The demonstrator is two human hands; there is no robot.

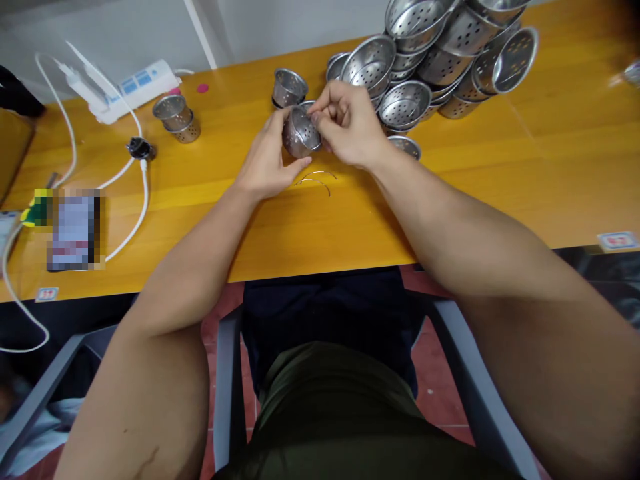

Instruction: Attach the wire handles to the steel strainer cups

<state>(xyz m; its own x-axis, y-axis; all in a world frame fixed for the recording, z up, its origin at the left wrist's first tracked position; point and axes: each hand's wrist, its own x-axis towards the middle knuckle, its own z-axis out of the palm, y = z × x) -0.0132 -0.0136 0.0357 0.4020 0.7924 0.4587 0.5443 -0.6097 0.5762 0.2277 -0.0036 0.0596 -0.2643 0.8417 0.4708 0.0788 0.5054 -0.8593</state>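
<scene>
Both of my hands meet over the middle of the yellow table (350, 227). My left hand (267, 163) cups a small perforated steel basket (301, 132) from the left and below. My right hand (345, 123) is closed in a pinch at the basket's rim, its fingers pressed together on the right side. Thin curved wire handles (315, 179) lie on the table just below the basket. Another single basket (289, 87) stands right behind my hands.
A big heap of the same perforated baskets (440, 53) fills the back right. Two stacked baskets (177, 117) stand at the back left, near a white power strip (133, 87) and white cable (140, 200). A blurred-out object (75, 230) lies at the left.
</scene>
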